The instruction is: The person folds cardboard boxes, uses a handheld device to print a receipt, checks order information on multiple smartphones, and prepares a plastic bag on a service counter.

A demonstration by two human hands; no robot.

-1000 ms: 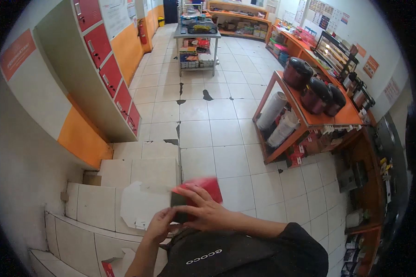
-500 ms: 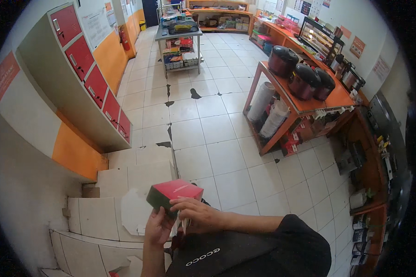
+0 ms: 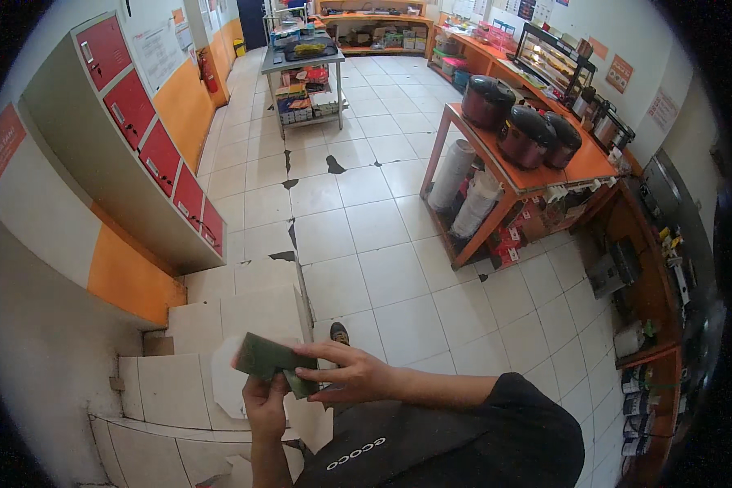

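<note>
A small cardboard box [image 3: 267, 355] is held in front of my body, its dark green sides facing up. A sliver of red shows at its left end. My left hand [image 3: 267, 407] grips it from below with thumb and fingers. My right hand [image 3: 354, 372] has its fingers on the right end, beside a green part that angles down like a flap. Whether that end is open, I cannot tell. Anything inside the box is hidden.
Tiled steps [image 3: 171, 386] lie below at the left, beside red-doored lockers [image 3: 163, 159]. Rice cookers [image 3: 529, 137] stand on an orange table [image 3: 508, 175] at the right. A metal table [image 3: 301, 58] stands farther off. My shoe [image 3: 339, 333] shows on the tiled floor.
The box has turned in my hands, from its red top showing to its green sides. It has shifted slightly left, and my right-hand fingers have spread along its right end.
</note>
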